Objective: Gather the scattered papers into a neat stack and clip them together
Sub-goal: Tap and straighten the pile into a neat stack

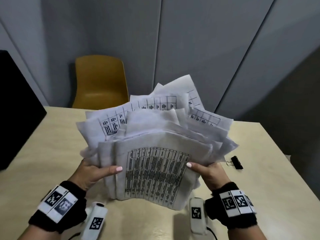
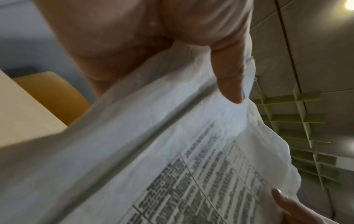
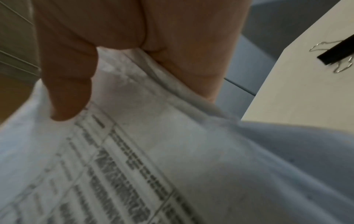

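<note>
An uneven bundle of white printed papers (image 1: 155,149) stands on its lower edge on the beige table (image 1: 52,153), sheets fanned out at the top. My left hand (image 1: 93,172) grips its left side, thumb on the front sheet. My right hand (image 1: 206,170) grips the right side the same way. The left wrist view shows my thumb pressed on the papers (image 2: 191,151); the right wrist view shows my thumb on the printed sheet (image 3: 153,159). A black binder clip (image 1: 236,162) lies on the table just right of my right hand, also seen as the clip (image 3: 337,51).
A yellow chair (image 1: 100,82) stands behind the table's far edge. A black panel (image 1: 15,108) sits at the left. Grey wall panels rise behind. The table's right edge (image 1: 294,170) runs close past the clip.
</note>
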Available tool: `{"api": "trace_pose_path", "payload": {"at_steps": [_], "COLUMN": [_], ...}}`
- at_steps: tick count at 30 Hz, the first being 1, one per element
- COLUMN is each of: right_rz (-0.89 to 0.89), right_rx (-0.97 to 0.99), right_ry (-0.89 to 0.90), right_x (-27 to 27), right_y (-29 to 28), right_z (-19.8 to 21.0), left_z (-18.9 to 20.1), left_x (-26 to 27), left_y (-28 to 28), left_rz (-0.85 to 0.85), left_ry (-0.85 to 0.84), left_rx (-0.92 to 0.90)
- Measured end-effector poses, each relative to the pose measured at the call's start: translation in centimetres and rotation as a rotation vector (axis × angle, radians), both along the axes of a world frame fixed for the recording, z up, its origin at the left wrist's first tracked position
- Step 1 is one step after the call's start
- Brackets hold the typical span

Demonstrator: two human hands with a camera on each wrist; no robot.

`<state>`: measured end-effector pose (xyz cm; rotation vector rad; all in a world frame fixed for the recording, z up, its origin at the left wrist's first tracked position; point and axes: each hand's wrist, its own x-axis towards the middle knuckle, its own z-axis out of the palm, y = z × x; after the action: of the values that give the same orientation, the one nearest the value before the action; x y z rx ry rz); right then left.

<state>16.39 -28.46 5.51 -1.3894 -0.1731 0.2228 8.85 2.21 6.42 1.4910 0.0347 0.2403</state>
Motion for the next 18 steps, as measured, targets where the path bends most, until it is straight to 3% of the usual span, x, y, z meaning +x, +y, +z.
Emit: {"api": "trace_pose_path", "payload": {"at_steps": [6, 10, 13, 18], "right_rz": [-0.056, -0.107, -0.129, -0.143], "right_rx": [0.006, -0.063, -0.101, -0.042], "right_ry": [0.011, 0.109, 0.113, -0.021], "right_x": [0.1, -0.2, -0.1, -0.8], "right_y": [-0.2, 0.5, 1.1, 0.5], "right_z": [-0.4, -0.3, 0.8, 1.8], "left_z": [-0.3, -0.9, 0.0, 0.9], "left_x": [0.1, -0.1, 0.4, 0.1], "left_y": [0.6, -0.6, -1.7, -0.9], "left_rz": [0.050, 0.033, 0.167, 0.158], "left_ry": [0.010, 0.120, 0.051, -0.060], "left_rx": [-0.013, -0.025, 0.019, 0.028]}}
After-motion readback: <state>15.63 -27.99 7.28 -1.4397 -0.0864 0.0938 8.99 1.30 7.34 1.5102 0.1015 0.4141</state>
